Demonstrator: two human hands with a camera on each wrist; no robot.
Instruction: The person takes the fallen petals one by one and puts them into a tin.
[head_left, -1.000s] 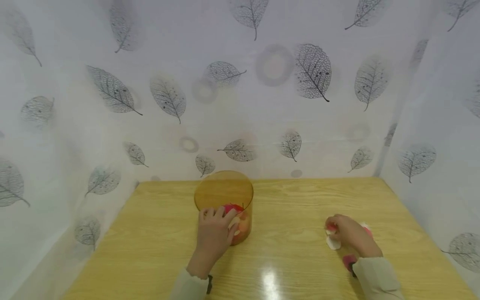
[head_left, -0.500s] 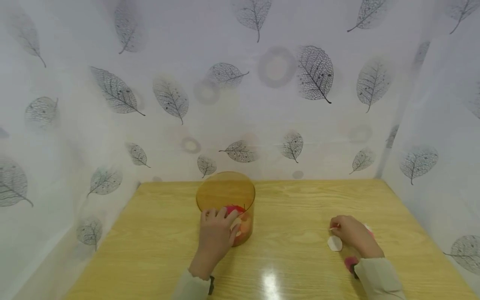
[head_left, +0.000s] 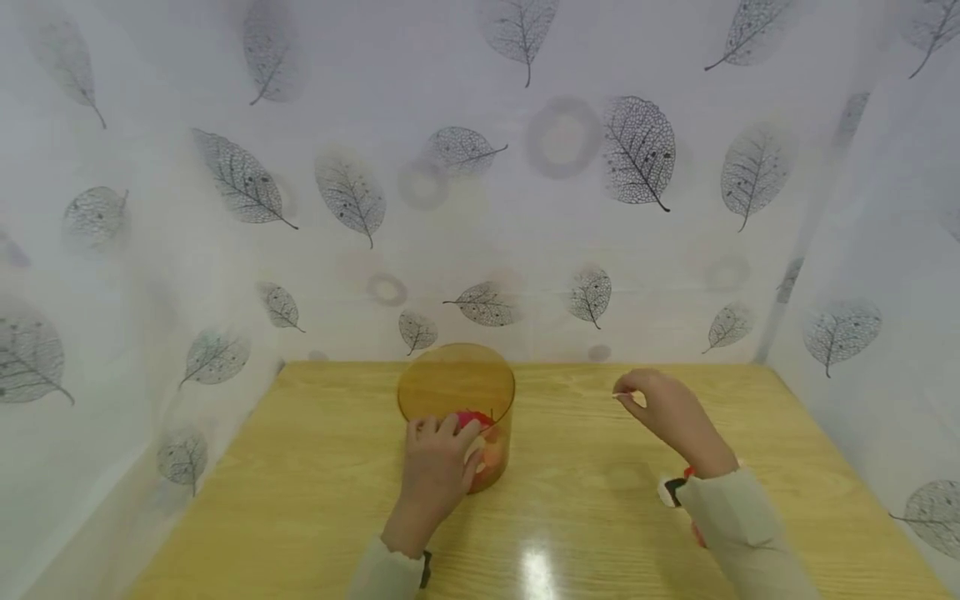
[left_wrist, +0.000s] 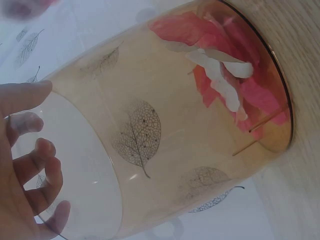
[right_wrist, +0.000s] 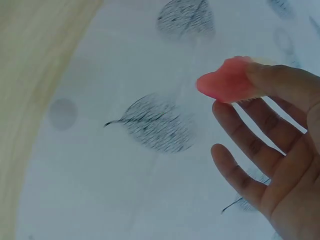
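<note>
An amber see-through container (head_left: 456,375) stands upright on the table. Its rim is held by my left hand (head_left: 435,468), whose fingers (left_wrist: 30,170) curl over it in the left wrist view. At the container's bottom lie pink, red and white petals (left_wrist: 220,75), along with thin brown sticks. My right hand (head_left: 678,417) is raised over the table, to the right of the container. Between thumb and fingers it pinches a pink petal (right_wrist: 227,82); in the head view the petal is just a thin pale edge.
A white petal (head_left: 666,493) and a red piece (head_left: 698,533) lie on the wooden table (head_left: 570,508), partly hidden by my right sleeve (head_left: 738,517). Behind and beside the table hang white sheets (head_left: 450,242) printed with grey leaves.
My right hand has picked the petal up off the table and moved up and left with it, towards the container. My left hand has stayed at the rim.
</note>
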